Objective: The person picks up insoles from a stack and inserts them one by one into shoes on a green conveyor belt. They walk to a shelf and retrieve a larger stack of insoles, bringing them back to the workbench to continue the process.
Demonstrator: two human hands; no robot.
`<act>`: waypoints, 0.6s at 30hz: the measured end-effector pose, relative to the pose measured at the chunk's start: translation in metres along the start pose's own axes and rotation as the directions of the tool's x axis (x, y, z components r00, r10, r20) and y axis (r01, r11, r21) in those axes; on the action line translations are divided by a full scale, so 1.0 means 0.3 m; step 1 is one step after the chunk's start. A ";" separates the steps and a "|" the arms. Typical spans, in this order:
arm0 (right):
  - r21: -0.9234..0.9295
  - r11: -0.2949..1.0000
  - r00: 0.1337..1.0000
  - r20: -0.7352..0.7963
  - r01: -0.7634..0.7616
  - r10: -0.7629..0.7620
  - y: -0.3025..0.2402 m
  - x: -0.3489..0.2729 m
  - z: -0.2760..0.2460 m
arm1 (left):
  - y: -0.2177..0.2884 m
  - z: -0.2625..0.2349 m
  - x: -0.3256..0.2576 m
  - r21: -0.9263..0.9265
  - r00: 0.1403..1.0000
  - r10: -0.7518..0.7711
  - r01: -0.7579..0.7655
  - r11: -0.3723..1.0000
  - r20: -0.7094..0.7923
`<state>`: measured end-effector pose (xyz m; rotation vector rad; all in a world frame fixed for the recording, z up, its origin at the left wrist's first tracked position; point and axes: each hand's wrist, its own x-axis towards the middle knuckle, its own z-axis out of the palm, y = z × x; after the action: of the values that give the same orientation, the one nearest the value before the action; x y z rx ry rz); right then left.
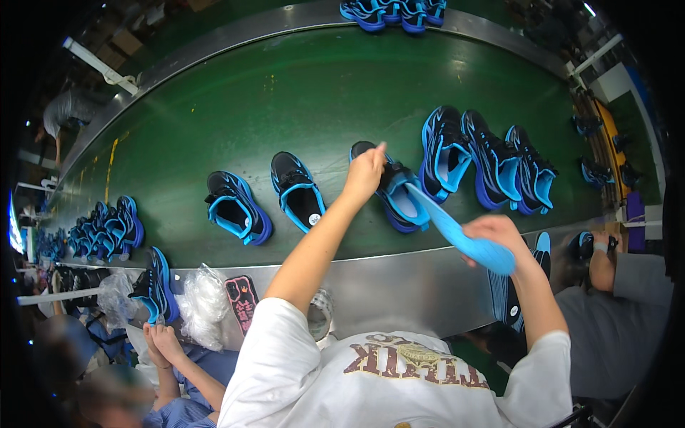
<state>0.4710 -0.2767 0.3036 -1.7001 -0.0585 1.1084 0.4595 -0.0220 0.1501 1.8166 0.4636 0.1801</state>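
"What's held?"
"Left hand [367, 171] grips a shoe [394, 202]; right hand [494, 232] pinches a blue insole [445, 224], far end at the shoe's opening."
"Where's the shoe?"
"On the green belt [235, 121], between other shoes [491, 162] left and right."

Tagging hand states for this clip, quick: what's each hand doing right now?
Left hand: closed on the front part of a black-and-blue sneaker.
Right hand: closed, holding a light-blue insole.
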 end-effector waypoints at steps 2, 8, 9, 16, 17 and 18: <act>-0.024 1.000 0.996 0.090 -0.020 0.022 -0.017 0.106 0.038 | -0.032 0.051 0.008 0.219 0.985 0.109 -0.077 0.973 -0.135; -0.090 0.979 0.975 0.114 -0.182 0.192 -0.105 0.112 0.018 | 0.051 0.035 -0.125 0.251 0.896 0.401 -0.350 0.902 -0.192; -0.135 0.969 0.974 0.072 -0.205 0.216 -0.122 0.101 -0.004 | 0.056 0.030 -0.138 0.290 0.896 0.408 -0.350 0.891 -0.174; -0.062 0.989 0.989 0.050 -0.135 0.138 -0.039 0.273 0.030 | -0.061 0.069 -0.009 -0.051 0.967 0.095 -0.110 0.993 -0.237; -0.139 0.989 0.997 0.041 -0.054 0.060 0.013 0.331 0.034 | -0.065 0.078 -0.001 -0.115 0.988 0.050 -0.067 0.991 -0.143; -0.378 0.926 0.999 -0.044 -0.026 0.010 0.017 0.366 0.090 | -0.073 0.069 0.003 -0.165 0.998 0.003 -0.013 0.986 -0.056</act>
<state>0.5126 -0.2018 0.2297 -2.0698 -0.2454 1.1270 0.4627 -0.0350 0.1231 1.6543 0.4666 0.2674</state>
